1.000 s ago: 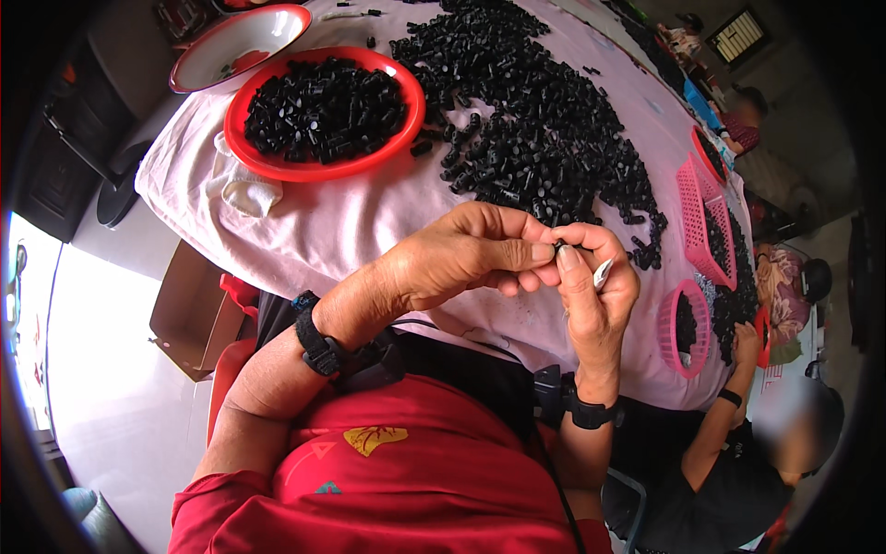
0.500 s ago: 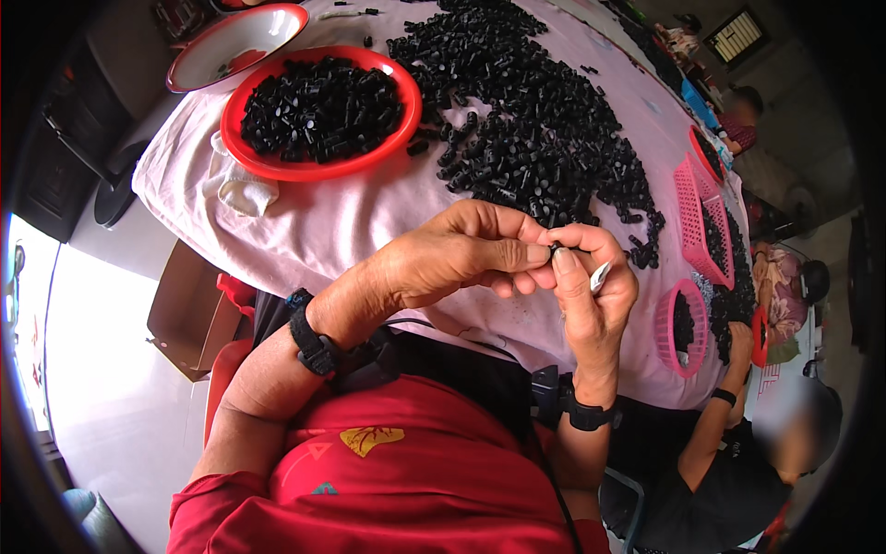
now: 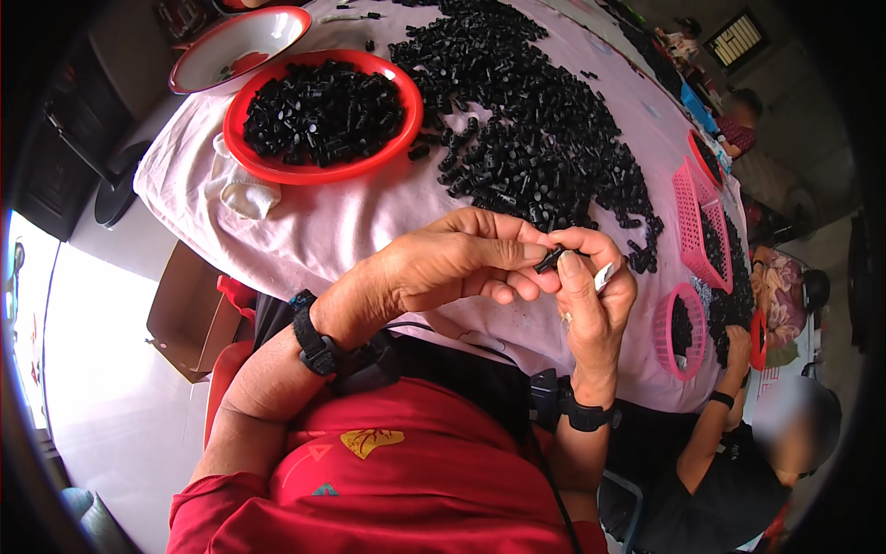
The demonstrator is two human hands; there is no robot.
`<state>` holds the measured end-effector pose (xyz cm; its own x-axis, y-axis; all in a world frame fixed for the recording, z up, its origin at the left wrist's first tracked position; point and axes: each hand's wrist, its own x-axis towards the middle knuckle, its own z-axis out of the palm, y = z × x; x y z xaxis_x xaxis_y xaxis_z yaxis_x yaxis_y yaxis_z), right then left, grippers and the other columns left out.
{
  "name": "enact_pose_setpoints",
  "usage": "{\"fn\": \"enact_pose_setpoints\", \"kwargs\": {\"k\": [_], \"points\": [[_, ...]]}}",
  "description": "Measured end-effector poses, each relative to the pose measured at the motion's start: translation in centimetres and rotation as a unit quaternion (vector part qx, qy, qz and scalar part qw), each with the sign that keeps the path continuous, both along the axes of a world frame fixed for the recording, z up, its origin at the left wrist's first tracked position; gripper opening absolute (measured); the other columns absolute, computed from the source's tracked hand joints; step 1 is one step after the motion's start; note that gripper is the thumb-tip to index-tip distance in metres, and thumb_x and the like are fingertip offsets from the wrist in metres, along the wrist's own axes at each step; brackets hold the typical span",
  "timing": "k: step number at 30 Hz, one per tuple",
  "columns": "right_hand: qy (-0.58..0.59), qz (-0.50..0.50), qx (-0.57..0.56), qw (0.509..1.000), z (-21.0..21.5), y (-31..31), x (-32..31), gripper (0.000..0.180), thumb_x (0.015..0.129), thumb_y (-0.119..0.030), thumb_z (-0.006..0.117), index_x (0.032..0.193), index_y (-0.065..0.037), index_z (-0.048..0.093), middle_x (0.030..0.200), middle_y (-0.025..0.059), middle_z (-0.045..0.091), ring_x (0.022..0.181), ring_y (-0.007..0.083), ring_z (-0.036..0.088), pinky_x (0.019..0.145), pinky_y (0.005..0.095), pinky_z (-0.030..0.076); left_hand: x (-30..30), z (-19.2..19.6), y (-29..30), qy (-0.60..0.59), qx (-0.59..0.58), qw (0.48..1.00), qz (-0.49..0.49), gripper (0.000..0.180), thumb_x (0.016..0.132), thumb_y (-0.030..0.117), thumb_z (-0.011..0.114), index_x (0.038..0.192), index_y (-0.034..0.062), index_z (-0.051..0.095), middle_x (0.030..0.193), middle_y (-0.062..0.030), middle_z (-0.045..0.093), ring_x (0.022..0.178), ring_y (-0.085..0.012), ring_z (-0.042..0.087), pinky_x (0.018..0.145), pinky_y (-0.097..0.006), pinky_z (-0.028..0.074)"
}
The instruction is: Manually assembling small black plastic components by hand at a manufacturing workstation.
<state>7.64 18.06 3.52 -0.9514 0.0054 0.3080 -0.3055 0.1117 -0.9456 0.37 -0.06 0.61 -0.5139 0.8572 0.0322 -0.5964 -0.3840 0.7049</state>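
Over the near side of the cloth, my hands meet fingertip to fingertip. My left hand [image 3: 452,263] pinches a small black cylindrical part [image 3: 550,258] between thumb and forefinger. My right hand [image 3: 598,300] closes on the same part from the other side, thumb against it. A small white piece [image 3: 604,275] sticks out between the fingers of my right hand; its kind I cannot make out. Beyond the hands spreads a large heap of similar black parts [image 3: 517,120]. A red basin [image 3: 231,138] filled with more of them stands to the left.
A white enamel basin with a red rim [image 3: 198,69] stands behind the red one. Pink baskets [image 3: 688,212] holding black parts line the right side of the pink cloth [image 3: 369,217]. A co-worker in black [image 3: 701,489] sits at the right. An open cardboard box [image 3: 189,314] is at lower left.
The black part has turned between my fingertips, and more of its length shows. My right hand has shifted only slightly. The heap and basins stay as they were.
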Motion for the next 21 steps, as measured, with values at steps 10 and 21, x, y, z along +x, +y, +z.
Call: {"fn": "enact_pose_setpoints", "kwargs": {"k": [10, 21], "points": [[0.018, -0.042, 0.082, 0.996, 0.1, -0.1, 0.0, 0.019, 0.092, -0.008, 0.059, 0.108, 0.001, 0.062, 0.069, -0.0011, 0.063, 0.058, 0.0005, 0.05, 0.056, 0.0161, 0.039, -0.3, -0.8, 0.4, -0.086, 0.051, 0.995, -0.013, 0.018, 0.095, 0.013, 0.058, 0.109, 0.0022, 0.061, 0.092, -0.0041, 0.065, 0.08, -0.011, 0.063, 0.067, -0.022, 0.05], [0.093, -0.073, 0.097, 0.988, -0.9, -0.9, -0.7, 0.017, 0.091, -0.01, 0.063, 0.102, 0.002, 0.067, 0.071, 0.0013, 0.066, 0.063, 0.0026, 0.058, 0.058, 0.0187, 0.045, 0.1, -0.9, 1.0, -0.077, 0.028, 0.997, -0.006, 0.02, 0.096, 0.014, 0.057, 0.111, 0.0009, 0.059, 0.088, -0.0024, 0.062, 0.077, -0.0087, 0.06, 0.065, -0.022, 0.048]]}}
